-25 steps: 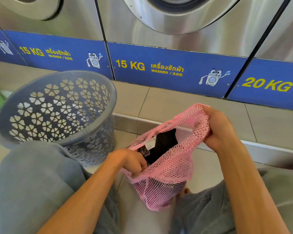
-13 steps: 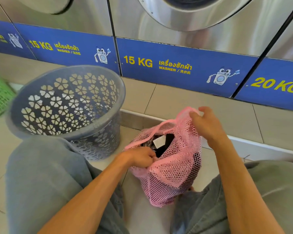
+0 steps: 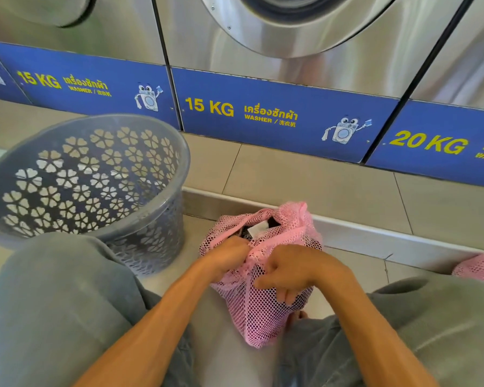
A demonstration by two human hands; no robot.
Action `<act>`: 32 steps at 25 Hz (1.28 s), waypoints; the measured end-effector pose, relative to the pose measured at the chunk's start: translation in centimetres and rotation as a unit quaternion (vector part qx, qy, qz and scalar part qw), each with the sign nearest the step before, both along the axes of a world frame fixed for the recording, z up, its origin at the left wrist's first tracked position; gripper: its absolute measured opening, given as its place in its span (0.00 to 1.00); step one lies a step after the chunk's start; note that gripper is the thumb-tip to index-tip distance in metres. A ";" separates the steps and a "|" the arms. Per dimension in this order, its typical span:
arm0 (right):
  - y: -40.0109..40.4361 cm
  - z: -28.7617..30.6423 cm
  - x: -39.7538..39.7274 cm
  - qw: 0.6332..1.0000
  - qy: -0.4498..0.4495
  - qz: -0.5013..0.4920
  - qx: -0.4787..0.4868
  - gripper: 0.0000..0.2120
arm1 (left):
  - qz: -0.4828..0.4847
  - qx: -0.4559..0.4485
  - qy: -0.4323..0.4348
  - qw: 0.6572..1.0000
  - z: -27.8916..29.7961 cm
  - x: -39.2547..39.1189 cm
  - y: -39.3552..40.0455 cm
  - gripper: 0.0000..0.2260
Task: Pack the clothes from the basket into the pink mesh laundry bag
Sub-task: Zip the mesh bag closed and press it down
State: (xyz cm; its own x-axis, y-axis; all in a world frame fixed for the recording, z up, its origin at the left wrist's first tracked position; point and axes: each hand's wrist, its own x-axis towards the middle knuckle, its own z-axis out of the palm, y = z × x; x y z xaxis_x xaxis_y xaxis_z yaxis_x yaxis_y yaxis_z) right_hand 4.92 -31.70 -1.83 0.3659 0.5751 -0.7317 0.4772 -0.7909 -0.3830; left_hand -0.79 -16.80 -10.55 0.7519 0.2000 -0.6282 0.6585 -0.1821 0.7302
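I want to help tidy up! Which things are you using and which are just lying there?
In use:
pink mesh laundry bag
dark clothes inside it
grey plastic flower-cutout basket
left hand
right hand

Just there:
steel washing machines
second pink mesh item

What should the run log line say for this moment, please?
stage: closing bag | left hand: grips pink mesh bag mouth | right hand: grips mesh | basket: no clothes visible
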 end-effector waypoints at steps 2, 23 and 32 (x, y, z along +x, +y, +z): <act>0.4 -1.2 -0.2 0.998 -0.056 -0.006 -0.013 0.18 | -0.028 0.014 0.014 0.999 0.0 0.1 -0.1 0.07; -0.4 -1.4 3.6 0.986 -0.115 -0.068 0.095 0.12 | -0.174 0.243 -0.120 0.947 2.5 -0.9 0.8 0.11; 1.6 -1.8 1.7 0.864 -0.294 -0.185 0.364 0.02 | -0.031 0.153 -0.112 0.981 3.4 -0.7 2.4 0.11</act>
